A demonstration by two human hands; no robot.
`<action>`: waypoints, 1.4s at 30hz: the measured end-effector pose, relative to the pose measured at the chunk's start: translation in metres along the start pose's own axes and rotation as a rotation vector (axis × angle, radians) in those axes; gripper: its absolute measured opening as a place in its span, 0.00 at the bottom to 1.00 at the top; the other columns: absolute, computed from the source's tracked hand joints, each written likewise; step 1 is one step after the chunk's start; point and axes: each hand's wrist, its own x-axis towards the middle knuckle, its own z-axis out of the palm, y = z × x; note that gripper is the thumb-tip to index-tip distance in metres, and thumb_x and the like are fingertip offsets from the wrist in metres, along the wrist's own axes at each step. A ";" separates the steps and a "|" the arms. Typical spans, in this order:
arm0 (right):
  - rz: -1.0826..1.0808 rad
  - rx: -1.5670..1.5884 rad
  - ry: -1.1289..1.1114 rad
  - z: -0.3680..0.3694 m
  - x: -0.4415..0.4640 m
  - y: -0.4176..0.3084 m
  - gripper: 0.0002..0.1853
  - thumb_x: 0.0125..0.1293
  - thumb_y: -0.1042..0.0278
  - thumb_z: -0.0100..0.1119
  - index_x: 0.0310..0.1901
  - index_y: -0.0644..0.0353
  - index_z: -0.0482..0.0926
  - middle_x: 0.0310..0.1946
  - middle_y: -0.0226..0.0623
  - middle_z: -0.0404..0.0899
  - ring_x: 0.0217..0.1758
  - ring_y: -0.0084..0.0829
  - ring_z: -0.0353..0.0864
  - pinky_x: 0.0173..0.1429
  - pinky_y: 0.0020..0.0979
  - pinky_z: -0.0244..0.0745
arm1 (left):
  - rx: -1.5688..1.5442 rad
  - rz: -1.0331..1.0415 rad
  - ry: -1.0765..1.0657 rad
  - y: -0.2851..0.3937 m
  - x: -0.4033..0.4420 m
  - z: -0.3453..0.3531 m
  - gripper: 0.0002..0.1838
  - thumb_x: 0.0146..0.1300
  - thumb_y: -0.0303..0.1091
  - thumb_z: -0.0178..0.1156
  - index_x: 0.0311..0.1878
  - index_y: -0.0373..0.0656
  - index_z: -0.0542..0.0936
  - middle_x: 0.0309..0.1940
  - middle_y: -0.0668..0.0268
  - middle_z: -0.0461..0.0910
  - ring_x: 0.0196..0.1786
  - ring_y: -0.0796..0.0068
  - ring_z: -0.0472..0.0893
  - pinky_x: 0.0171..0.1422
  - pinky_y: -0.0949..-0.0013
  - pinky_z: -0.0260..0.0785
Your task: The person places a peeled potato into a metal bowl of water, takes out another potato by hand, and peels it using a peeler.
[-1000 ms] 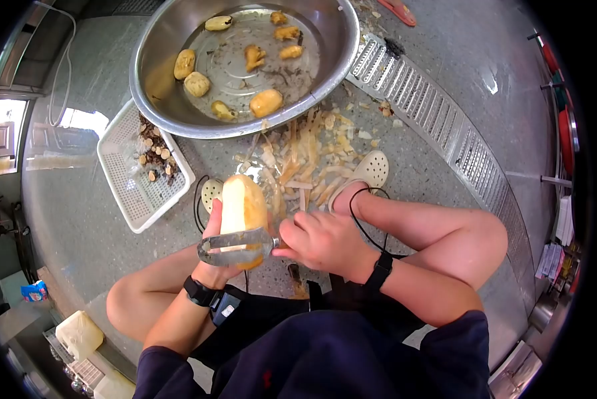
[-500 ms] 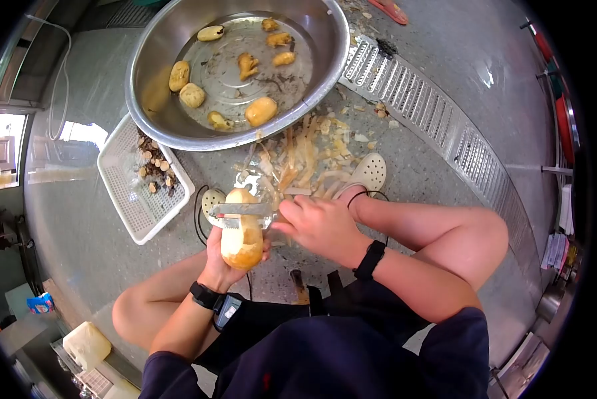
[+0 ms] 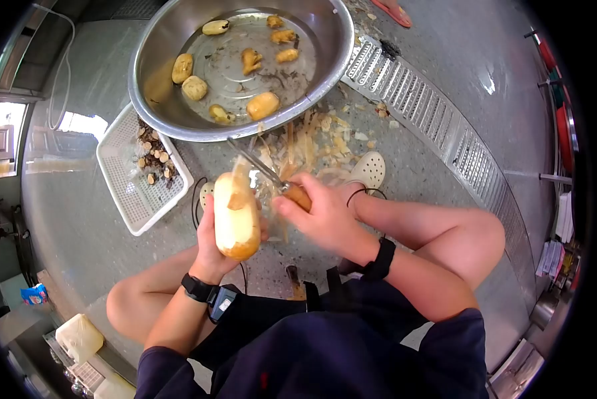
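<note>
My left hand [image 3: 210,247] is wrapped round a thick, pale lotus root [image 3: 237,225], held upright above the floor. Its middle is peeled to cream, while the lower end keeps brownish skin. A strip of peel hangs at its upper right. In my right hand [image 3: 328,216] is a peeler [image 3: 264,167], gripped by its wooden handle. The peeler's metal end points up and left, apart from the root. Peelings [image 3: 305,149] lie on the floor beyond my hands.
A large metal basin [image 3: 342,60] holds several yellowish root pieces. Left of it, a white plastic basket [image 3: 122,179] contains cut ends and dark scraps. A metal drain grate [image 3: 418,103] crosses the floor at right. Someone's foot in a red sandal [image 3: 395,12] shows at the top.
The peeler has lifted off the lotus root and swung from lying across it to pointing up and left. The root has shifted slightly left and up.
</note>
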 end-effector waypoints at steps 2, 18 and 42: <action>0.028 0.129 0.029 0.002 0.000 -0.010 0.26 0.71 0.49 0.67 0.50 0.71 0.77 0.34 0.51 0.84 0.37 0.43 0.86 0.42 0.40 0.77 | 0.120 -0.074 -0.059 -0.005 -0.001 -0.003 0.40 0.78 0.70 0.32 0.72 0.44 0.69 0.57 0.54 0.80 0.52 0.52 0.82 0.55 0.49 0.77; 0.009 0.118 0.124 0.008 0.001 -0.008 0.24 0.68 0.52 0.68 0.47 0.71 0.80 0.32 0.55 0.84 0.36 0.50 0.86 0.41 0.42 0.78 | 0.433 -0.142 0.150 -0.021 -0.001 0.018 0.39 0.79 0.69 0.33 0.69 0.42 0.70 0.49 0.52 0.84 0.44 0.55 0.88 0.44 0.54 0.85; -0.615 -0.571 -0.162 -0.003 -0.023 -0.008 0.17 0.67 0.46 0.66 0.40 0.53 0.77 0.28 0.29 0.73 0.28 0.31 0.80 0.30 0.34 0.74 | -0.134 -0.124 0.092 0.010 -0.003 0.026 0.37 0.79 0.68 0.38 0.67 0.43 0.75 0.54 0.47 0.83 0.55 0.52 0.85 0.62 0.50 0.79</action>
